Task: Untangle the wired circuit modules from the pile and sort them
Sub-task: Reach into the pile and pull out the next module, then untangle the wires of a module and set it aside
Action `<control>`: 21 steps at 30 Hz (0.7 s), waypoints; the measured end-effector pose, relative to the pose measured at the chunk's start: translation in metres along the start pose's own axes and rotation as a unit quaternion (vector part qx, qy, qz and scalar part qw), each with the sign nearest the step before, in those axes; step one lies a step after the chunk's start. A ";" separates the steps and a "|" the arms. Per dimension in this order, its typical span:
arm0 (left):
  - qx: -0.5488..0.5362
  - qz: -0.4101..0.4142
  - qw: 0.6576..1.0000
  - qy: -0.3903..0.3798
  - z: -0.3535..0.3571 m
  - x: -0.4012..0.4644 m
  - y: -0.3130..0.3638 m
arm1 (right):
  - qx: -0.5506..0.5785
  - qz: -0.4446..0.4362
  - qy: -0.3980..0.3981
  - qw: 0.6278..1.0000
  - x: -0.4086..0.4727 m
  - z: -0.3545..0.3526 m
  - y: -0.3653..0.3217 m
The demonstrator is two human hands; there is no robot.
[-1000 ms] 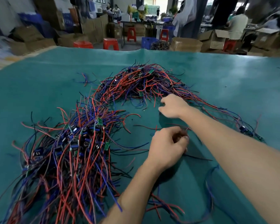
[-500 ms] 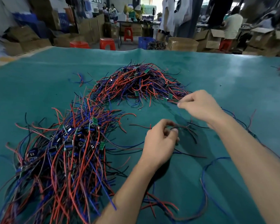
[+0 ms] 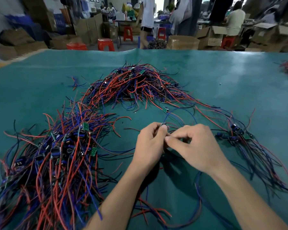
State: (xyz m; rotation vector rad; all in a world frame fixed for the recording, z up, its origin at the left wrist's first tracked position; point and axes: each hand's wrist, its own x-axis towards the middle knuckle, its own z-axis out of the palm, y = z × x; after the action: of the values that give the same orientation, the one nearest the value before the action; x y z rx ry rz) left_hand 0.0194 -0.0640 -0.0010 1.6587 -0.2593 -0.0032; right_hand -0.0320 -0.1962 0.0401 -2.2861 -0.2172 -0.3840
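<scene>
Left hand (image 3: 150, 146) pinches a small circuit module (image 3: 163, 125); right hand (image 3: 198, 146) pinches its wires (image 3: 181, 112) above the green worktop (image 3: 223, 90).

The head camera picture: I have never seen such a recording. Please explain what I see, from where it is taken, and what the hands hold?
No machine here: a person works with bare hands. The camera sits on the person's head, looking forward and down. On the green table cover lie three heaps of red, blue and black wired circuit modules: a far pile, a near-left pile, and a small right group. The left hand pinches one small module; the right hand pinches its thin wires.
</scene>
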 end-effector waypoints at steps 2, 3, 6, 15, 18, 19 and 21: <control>-0.009 0.014 1.000 -0.008 0.000 0.000 0.000 | 0.045 0.048 0.013 0.998 0.003 -0.004 0.009; -0.011 0.018 1.000 -0.012 0.001 -0.001 0.000 | 0.062 0.076 0.030 0.995 0.005 -0.006 0.014; -0.012 0.035 0.998 -0.042 0.001 -0.003 0.000 | 0.114 0.127 0.064 0.983 0.007 -0.004 0.023; 0.006 0.085 0.993 -0.085 0.001 -0.006 0.005 | 0.241 0.169 0.088 0.952 0.009 0.001 0.023; -0.001 0.092 0.991 -0.093 0.000 -0.007 0.007 | 0.301 0.188 0.046 0.934 0.008 0.001 0.022; -0.004 0.091 0.991 -0.096 0.000 -0.008 0.007 | 0.314 0.196 0.045 0.928 0.009 0.000 0.022; 0.005 0.089 0.992 -0.087 0.001 -0.008 0.007 | 0.337 0.207 0.062 0.916 0.010 -0.002 0.024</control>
State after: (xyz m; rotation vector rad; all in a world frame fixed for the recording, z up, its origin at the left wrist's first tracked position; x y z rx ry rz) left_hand 0.0108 -0.0643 0.0043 1.6421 -0.5406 -0.0125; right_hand -0.0165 -0.2132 0.0283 -1.5608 0.1808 -0.1860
